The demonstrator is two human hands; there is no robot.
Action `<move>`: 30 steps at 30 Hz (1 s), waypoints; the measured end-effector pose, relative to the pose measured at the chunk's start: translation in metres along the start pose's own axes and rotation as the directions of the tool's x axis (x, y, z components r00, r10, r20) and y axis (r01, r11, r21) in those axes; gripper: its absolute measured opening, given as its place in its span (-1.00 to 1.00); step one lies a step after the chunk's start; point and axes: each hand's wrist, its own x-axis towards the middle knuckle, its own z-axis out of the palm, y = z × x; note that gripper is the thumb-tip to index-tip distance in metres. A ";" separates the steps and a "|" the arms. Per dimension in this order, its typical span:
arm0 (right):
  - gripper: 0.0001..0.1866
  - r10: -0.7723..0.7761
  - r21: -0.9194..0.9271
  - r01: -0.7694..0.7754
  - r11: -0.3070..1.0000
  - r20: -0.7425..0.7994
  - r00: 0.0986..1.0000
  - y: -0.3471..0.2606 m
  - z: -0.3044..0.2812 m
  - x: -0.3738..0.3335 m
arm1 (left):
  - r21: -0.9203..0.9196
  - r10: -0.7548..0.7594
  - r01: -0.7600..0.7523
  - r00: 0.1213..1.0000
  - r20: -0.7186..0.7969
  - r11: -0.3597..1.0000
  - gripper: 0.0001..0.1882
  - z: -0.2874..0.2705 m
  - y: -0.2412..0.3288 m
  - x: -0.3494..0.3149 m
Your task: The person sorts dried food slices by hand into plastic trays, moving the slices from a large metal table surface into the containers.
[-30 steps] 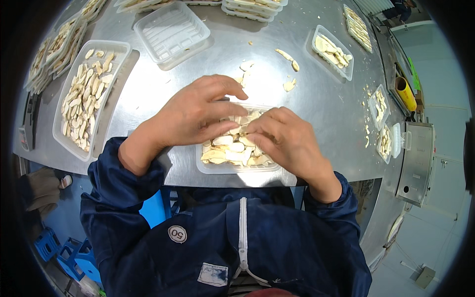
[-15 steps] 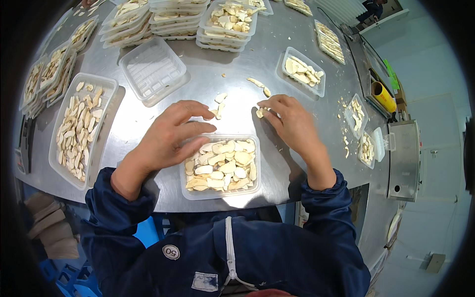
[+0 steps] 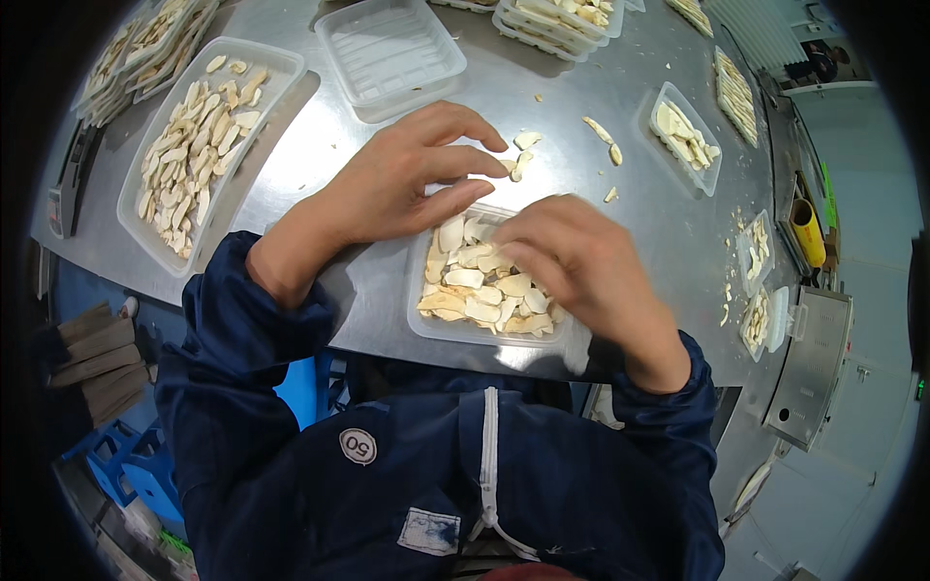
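Observation:
A clear plastic tray (image 3: 455, 332) full of pale, flat dried slices (image 3: 465, 278), looking like sliced mushroom, sits at the table's near edge. My right hand (image 3: 586, 257) is over its right side, fingers bent down together at the slices; blur and the hand itself hide what they hold. Beyond the tray's far left corner hovers my left hand (image 3: 417, 174), open, fingers curved and apart, tips close to a few loose slices (image 3: 526, 141). More loose slices (image 3: 597, 127) lie farther right, with a small piece (image 3: 610, 195) nearer the tray.
Left on the metal table (image 3: 291, 184) stands a larger tray of slices (image 3: 136, 174). An empty clear tray (image 3: 387, 53) is beyond my left hand. Stacked filled trays (image 3: 552, 39) stand at the back, and another part-filled tray (image 3: 712, 174) at the right.
My right hand has come back from the loose pieces to the tray. My left hand stays near the tray's far left corner, still open. The whole view has shifted.

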 end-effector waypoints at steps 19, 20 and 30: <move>-0.89 -0.124 -0.139 0.111 0.984 -0.084 0.989 0.005 0.023 0.005 | -0.020 -0.015 0.015 1.000 -0.004 1.000 -0.74 0.000 0.004 0.005; -0.90 -0.147 -0.140 0.128 0.982 -0.139 0.979 0.012 0.018 0.008 | -0.014 -0.024 0.024 1.000 -0.011 1.000 -0.76 -0.001 0.005 0.004; -0.79 0.368 -0.262 -0.464 0.846 -0.341 0.865 0.135 -0.028 0.002 | -0.003 -0.061 0.061 0.998 0.004 0.998 -0.77 -0.005 0.001 0.001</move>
